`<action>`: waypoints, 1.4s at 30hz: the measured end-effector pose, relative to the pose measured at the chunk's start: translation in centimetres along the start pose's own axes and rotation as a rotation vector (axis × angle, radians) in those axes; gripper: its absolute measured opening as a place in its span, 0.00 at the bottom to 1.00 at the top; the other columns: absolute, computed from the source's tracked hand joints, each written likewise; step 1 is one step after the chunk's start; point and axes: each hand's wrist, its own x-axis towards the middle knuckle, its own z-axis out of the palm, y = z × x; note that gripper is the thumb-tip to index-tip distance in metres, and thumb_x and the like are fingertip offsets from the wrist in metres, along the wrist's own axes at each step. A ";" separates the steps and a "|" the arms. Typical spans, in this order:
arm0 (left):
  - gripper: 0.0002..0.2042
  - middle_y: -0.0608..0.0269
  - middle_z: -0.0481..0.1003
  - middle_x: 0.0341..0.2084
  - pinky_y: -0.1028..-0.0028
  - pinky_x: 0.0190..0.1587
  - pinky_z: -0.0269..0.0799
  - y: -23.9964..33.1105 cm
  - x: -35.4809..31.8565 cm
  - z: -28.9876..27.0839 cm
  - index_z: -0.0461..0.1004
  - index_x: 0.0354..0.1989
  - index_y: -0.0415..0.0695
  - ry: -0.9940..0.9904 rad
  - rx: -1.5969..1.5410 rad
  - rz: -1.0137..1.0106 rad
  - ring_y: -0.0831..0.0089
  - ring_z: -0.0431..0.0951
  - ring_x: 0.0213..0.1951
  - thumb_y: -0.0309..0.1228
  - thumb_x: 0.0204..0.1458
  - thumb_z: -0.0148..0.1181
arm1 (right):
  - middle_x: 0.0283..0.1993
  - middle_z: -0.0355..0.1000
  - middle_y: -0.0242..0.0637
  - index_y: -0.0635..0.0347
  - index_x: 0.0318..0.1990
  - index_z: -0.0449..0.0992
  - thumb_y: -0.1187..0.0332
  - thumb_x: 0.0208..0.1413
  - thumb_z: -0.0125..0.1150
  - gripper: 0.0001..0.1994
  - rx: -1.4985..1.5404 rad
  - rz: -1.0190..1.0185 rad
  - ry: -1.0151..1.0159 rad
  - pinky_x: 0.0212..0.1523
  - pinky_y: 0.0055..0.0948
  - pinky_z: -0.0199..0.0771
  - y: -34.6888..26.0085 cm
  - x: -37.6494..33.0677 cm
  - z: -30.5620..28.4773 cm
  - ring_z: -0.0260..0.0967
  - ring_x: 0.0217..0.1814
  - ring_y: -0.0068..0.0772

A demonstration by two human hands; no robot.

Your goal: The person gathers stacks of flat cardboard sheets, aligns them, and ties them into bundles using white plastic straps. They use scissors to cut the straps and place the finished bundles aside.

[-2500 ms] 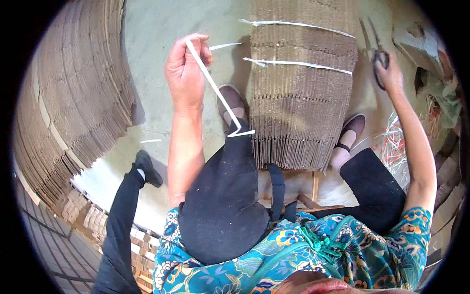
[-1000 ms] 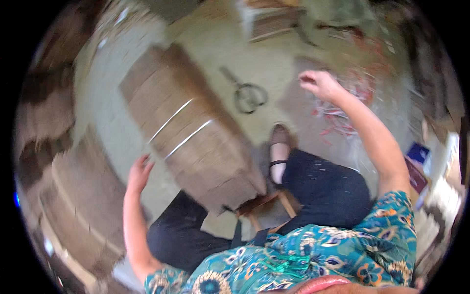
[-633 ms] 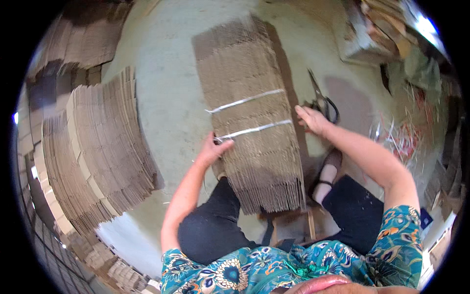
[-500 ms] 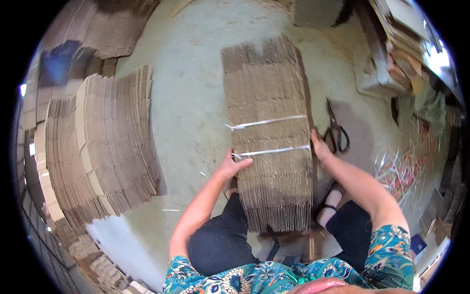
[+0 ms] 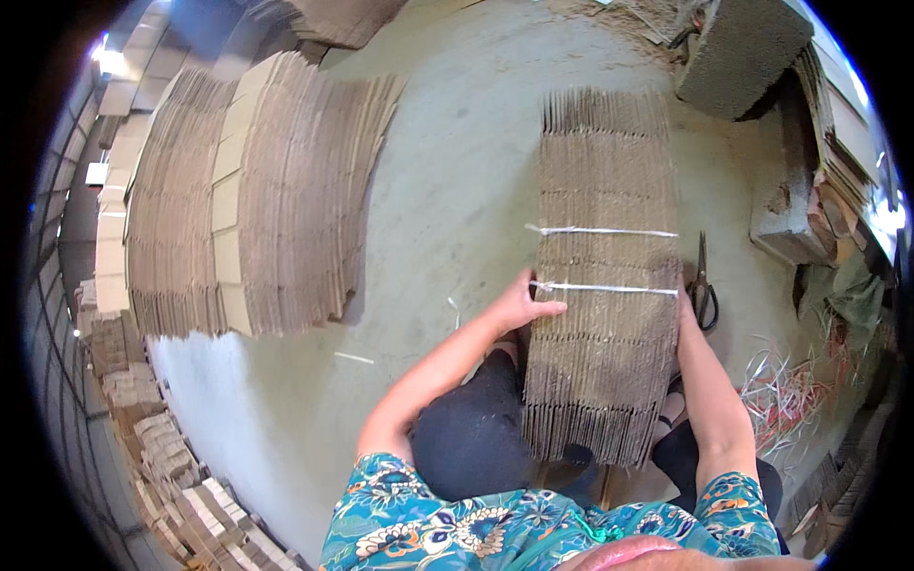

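A long bundle of flat folded cardboard (image 5: 605, 357) stands between my legs, its layers packed edge to edge. Two white straps (image 5: 609, 287) cross it, one close to my hands and one farther off. My left hand (image 5: 519, 305) grips the bundle's left side by the nearer strap, thumb over the top face. Against the right side, at about the same height, presses my right hand (image 5: 683, 297); its fingers are mostly hidden by the bundle. Black-handled scissors (image 5: 705, 300) lie on the floor just right of that hand.
A large loose stack of folded cardboard (image 5: 295, 200) stands on the floor to the left. Tangled strap scraps (image 5: 781, 395) lie at the right. Farther right are a grey block (image 5: 743, 57) and more cardboard sheets (image 5: 833, 105). Smaller cardboard piles (image 5: 176, 452) line the left edge.
The view has swung, so the bundle and both hands appear farther right. The bundle now sits straighter and closer to the scissors. Both hands are still on its sides.
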 end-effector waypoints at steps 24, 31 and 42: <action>0.28 0.54 0.71 0.48 0.71 0.57 0.59 14.8 -18.3 -11.6 0.65 0.51 0.35 0.735 -0.099 0.531 0.68 0.68 0.52 0.39 0.44 0.62 | 0.49 0.67 0.48 0.62 0.51 0.69 0.39 0.47 0.52 0.34 -0.709 -1.580 -0.433 0.52 0.33 0.64 -14.3 -41.1 26.7 0.65 0.52 0.42; 0.30 0.58 0.60 0.57 0.64 0.62 0.47 4.8 -23.6 -16.4 0.59 0.60 0.41 0.649 -0.511 0.555 0.66 0.58 0.60 0.44 0.51 0.54 | 0.45 0.70 0.50 0.62 0.47 0.72 0.39 0.43 0.56 0.35 -0.525 -1.775 -0.258 0.49 0.33 0.67 -11.1 -45.6 31.1 0.68 0.49 0.44; 0.43 0.51 0.60 0.56 0.62 0.59 0.56 15.9 -23.2 -12.8 0.53 0.62 0.36 0.610 -0.216 0.836 0.59 0.62 0.55 0.33 0.36 0.71 | 0.42 0.73 0.48 0.65 0.45 0.72 0.50 0.53 0.54 0.24 0.201 -1.596 -0.081 0.49 0.32 0.68 -9.6 -41.6 21.5 0.70 0.46 0.36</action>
